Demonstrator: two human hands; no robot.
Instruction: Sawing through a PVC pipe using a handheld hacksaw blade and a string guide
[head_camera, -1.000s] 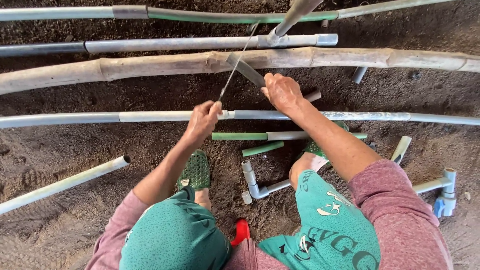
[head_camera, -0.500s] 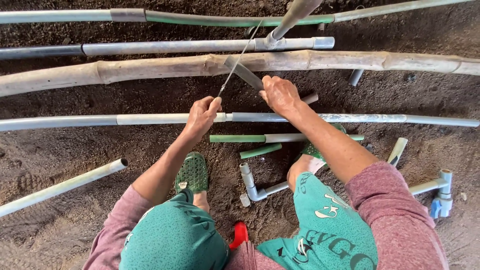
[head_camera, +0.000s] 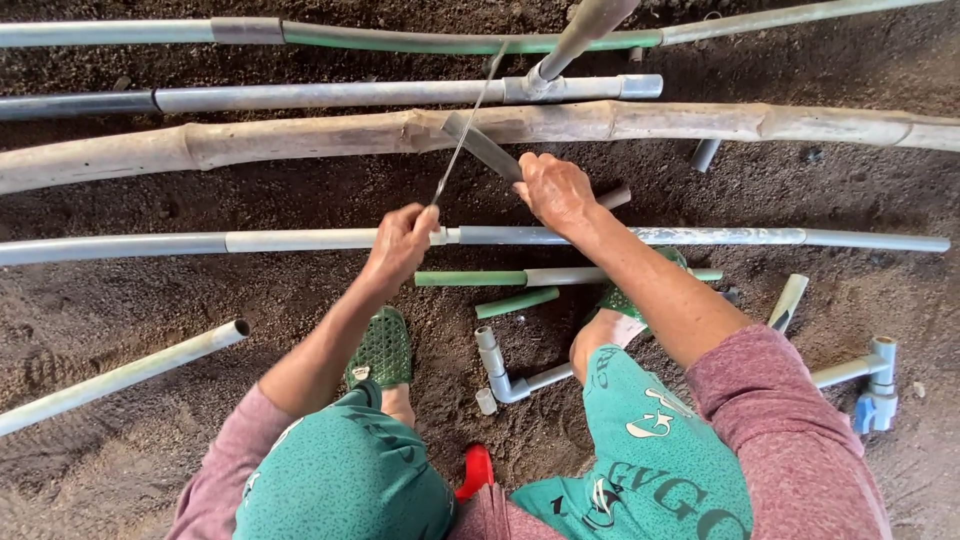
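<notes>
The long grey pipe (head_camera: 330, 240) runs left to right across the middle of the frame, lying on the dark soil (head_camera: 150, 310). The left hand (head_camera: 402, 243) is clenched around it, forearm reaching up from lower left. The right hand (head_camera: 553, 190), just above the pipe, grips a hacksaw (head_camera: 470, 140) whose thin blade slants from upper right down to the pipe beside the left hand.

- Left hand (head_camera: 402, 243): fingers curled in a closed grip, forearm extended forward
- Right hand (head_camera: 556, 190): fist closed, knuckles up, arm reaching ahead
</notes>
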